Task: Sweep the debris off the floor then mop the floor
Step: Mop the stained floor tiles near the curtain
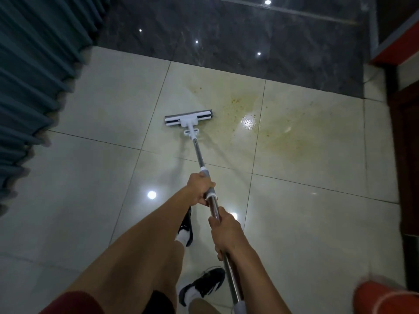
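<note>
A flat mop with a white and grey head (pixel 188 118) lies on the pale floor tiles (pixel 95 168), its metal pole (pixel 198 152) slanting back towards me. My left hand (pixel 200 189) grips the pole at its grey collar. Lower down the pole, my right hand (pixel 226 234) grips the shiny part. To the right of the mop head, a yellowish wet stain (pixel 278 130) with small brown specks (pixel 234 101) spreads over two tiles.
Teal pleated curtains (pixel 34 75) hang along the left. A dark marble strip (pixel 226 37) runs across the far floor. Dark wooden furniture with red trim (pixel 403 137) stands on the right, and an orange object (pixel 385 298) sits at the bottom right. My black shoes (pixel 204 282) stand below the pole.
</note>
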{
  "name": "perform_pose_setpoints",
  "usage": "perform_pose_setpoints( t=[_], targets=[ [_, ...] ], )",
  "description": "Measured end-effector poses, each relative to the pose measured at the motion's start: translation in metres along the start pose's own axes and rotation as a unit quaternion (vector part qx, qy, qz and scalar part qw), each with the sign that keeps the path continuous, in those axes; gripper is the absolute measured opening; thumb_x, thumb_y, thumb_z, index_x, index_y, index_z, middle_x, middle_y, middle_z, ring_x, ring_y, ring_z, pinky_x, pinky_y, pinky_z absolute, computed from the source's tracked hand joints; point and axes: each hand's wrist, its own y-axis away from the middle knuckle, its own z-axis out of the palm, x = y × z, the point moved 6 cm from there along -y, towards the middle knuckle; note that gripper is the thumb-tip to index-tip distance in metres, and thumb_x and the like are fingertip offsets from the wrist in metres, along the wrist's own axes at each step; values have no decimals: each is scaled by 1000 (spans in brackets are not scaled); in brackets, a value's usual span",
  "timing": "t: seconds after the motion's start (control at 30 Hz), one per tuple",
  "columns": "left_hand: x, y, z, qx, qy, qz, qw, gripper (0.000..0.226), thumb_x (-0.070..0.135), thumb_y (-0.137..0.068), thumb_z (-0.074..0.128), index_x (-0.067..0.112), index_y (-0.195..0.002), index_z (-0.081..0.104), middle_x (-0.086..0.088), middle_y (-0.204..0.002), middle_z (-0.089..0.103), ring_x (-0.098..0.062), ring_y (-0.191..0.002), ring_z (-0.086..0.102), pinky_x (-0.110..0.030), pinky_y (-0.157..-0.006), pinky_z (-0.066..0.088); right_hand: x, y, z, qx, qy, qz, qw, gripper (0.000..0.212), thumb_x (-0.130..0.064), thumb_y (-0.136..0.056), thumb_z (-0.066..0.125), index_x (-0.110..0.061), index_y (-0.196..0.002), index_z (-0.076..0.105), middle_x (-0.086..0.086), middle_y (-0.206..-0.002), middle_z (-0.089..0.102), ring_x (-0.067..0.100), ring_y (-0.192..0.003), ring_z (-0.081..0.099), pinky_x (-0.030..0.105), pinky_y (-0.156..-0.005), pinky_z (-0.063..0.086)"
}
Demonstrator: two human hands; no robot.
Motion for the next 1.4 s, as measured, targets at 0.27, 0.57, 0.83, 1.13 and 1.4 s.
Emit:
perform_pose_setpoints(
  t=[0.27,0.57,0.83,1.13,1.4],
  targets=[
    [8,1,3,-8,-17,17,1000,23,4,-93,69,6,-108,51,-25,-102,64,-42,-79,72,-64,-73,59,-5,4,-7,18,-14,-42,999,41,-25,-104,42,-38,-143,42,-3,-84,55,9,-62,50,23,-51,43],
    [100,-65,-36,-12,-4,22,1000,40,1,-90,71,1,-126,52,-25,-104,65,-39,-73,71,-56,-58,61,-100,-68,-15,33,-5,-5,999,47,-28,-104,41,-40,-149,36,7,-105,66,17,-67,58,29,-50,53],
    [256,-154,-106,-20,-13,34,999,43,1,-90,72,-1,-128,54,-24,-105,64,-40,-75,70,-52,-54,60,-256,-178,-17,47,-43,-7,998,43,-28,-103,43,-40,-144,41,4,-93,60,18,-68,57,35,-58,57],
    [427,-233,-161,-32,-50,64,996,14,2,-93,68,0,-101,57,-15,-82,63,-31,-60,66,-41,-41,55,-417,-290,-43,62,-26,-14,998,30,-27,-103,43,-26,-132,51,8,-95,62,21,-62,60,33,-47,55],
    [435,-248,-152,-13,-67,63,996,8,8,-99,61,3,-93,57,-18,-89,66,-32,-63,67,-43,-44,57,-421,-294,-54,51,-71,6,996,36,-24,-103,43,-29,-138,49,7,-84,57,19,-53,56,27,-43,49]
  ],
)
